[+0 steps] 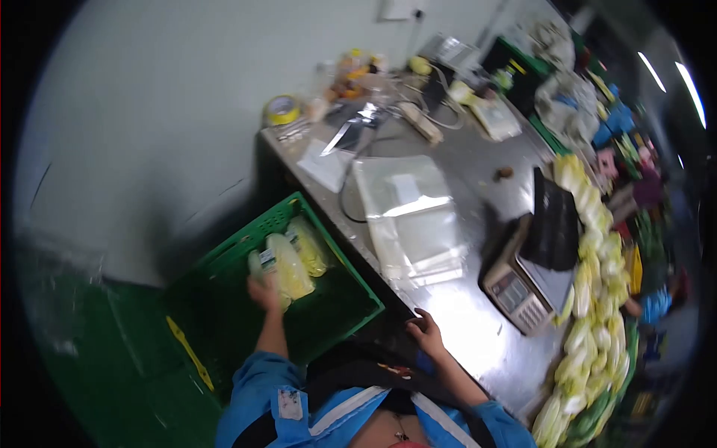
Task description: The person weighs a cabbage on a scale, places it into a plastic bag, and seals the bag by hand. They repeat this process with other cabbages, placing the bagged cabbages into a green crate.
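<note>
My left hand [264, 293] reaches into a green plastic crate [340, 317], its fingers around the lower side of a bagged napa cabbage [291, 270] with a small label. Beside it in the crate lies another bagged napa cabbage [309, 250]. How far my fingers wrap is partly hidden. My right hand [426, 333] hovers by the near edge of the metal table [463, 299], fingers apart and slightly bent, with nothing in it. Closest to it on the tabletop is a stack of clear plastic bags [414, 224].
A weighing scale [515, 291] with a black object on top stands right of the bags. Unwrapped napa cabbages [590, 321] are piled along the right edge. Yellow tape [282, 110] sits at the far left corner. A person's blue sleeve [657, 305] shows at far right.
</note>
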Action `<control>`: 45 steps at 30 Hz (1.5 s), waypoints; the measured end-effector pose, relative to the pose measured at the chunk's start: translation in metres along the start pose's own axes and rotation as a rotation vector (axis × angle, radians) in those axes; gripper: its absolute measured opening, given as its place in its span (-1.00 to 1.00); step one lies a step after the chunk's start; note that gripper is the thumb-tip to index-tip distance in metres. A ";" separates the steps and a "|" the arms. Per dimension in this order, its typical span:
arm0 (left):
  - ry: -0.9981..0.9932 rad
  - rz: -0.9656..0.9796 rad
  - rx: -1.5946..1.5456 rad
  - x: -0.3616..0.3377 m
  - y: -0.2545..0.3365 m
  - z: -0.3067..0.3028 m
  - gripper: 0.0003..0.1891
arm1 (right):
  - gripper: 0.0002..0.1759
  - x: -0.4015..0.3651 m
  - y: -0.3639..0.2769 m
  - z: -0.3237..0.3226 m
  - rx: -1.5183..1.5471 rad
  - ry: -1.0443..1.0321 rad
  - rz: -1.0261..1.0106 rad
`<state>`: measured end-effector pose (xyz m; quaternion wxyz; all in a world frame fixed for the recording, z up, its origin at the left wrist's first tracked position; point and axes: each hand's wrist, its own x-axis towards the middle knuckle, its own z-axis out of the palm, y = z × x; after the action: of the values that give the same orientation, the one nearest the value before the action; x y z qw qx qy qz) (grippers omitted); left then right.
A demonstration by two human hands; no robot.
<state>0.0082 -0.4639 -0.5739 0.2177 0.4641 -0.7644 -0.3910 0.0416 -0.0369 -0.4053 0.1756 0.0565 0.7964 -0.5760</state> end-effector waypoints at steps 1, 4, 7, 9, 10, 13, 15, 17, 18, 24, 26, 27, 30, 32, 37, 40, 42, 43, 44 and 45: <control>-0.002 -0.080 -0.079 0.024 -0.051 0.035 -0.23 | -0.47 -0.015 0.001 -0.008 0.054 0.029 0.106; -0.150 -0.154 -0.224 0.048 -0.062 0.075 -0.19 | -0.48 -0.052 0.035 -0.026 -0.018 0.210 0.188; -0.334 -0.193 -0.271 0.039 -0.059 0.064 -0.16 | -0.50 -0.078 0.025 -0.030 -0.173 0.223 0.244; -0.333 -0.156 0.142 0.041 -0.045 0.051 -0.15 | -0.53 -0.082 0.028 -0.036 -0.166 0.209 0.221; -0.322 -0.130 0.432 0.046 -0.031 0.045 -0.15 | -0.56 -0.081 0.022 -0.043 -0.187 0.176 0.216; -0.030 0.220 0.543 -0.023 0.110 0.045 -0.34 | -0.61 -0.084 0.046 -0.057 -0.167 0.442 0.102; -0.171 0.917 -0.118 -0.058 0.153 0.080 -0.57 | -0.60 -0.096 0.065 -0.084 -0.061 0.567 0.118; -0.873 0.722 -0.517 -0.154 0.235 0.109 -0.71 | -0.53 -0.114 0.087 -0.127 0.003 0.751 0.141; -1.068 0.763 -0.542 -0.205 0.269 0.119 -0.71 | -0.46 -0.122 0.110 -0.152 -0.073 0.897 0.194; -1.004 1.589 -0.273 -0.388 0.457 0.192 -0.20 | -0.11 -0.280 0.234 -0.352 -0.274 1.448 0.555; -0.563 1.860 -0.052 -0.413 0.513 0.226 -0.08 | -0.04 -0.356 0.193 -0.408 -0.632 1.384 0.884; -0.370 1.931 0.096 -0.423 0.531 0.238 -0.01 | -0.01 -0.388 0.211 -0.432 -0.675 1.323 1.020; -0.375 1.940 0.335 -0.475 0.570 0.240 -0.28 | 0.11 -0.453 0.239 -0.467 -0.844 1.221 1.208; -0.626 2.322 0.146 -0.473 0.574 0.299 -0.70 | 0.12 -0.476 0.272 -0.472 -0.972 1.124 1.208; -1.083 2.359 -0.144 -0.587 0.541 0.229 -0.81 | 0.04 -0.483 0.280 -0.489 -0.913 0.959 1.212; -1.005 2.142 -0.072 -0.586 0.529 0.201 -0.75 | -0.08 -0.462 0.193 -0.489 -0.369 1.118 1.128; -0.853 2.136 -0.039 -0.538 0.514 0.228 -0.82 | -0.13 -0.457 0.173 -0.486 -0.328 1.142 0.990; -1.001 2.054 -0.104 -0.533 0.514 0.226 -0.80 | -0.13 -0.445 0.159 -0.489 -0.051 1.115 0.698; -1.032 2.069 -0.157 -0.533 0.508 0.225 -0.79 | -0.13 -0.432 0.144 -0.492 0.220 1.047 0.410; -1.063 2.081 -0.207 -0.546 0.506 0.214 -0.78 | -0.12 -0.404 0.113 -0.499 0.152 1.025 0.342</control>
<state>-0.1539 0.2346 -0.2809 0.1225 -0.6263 -0.7349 -0.2294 0.3442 0.5133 -0.2307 -0.1486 0.4711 0.7157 -0.4938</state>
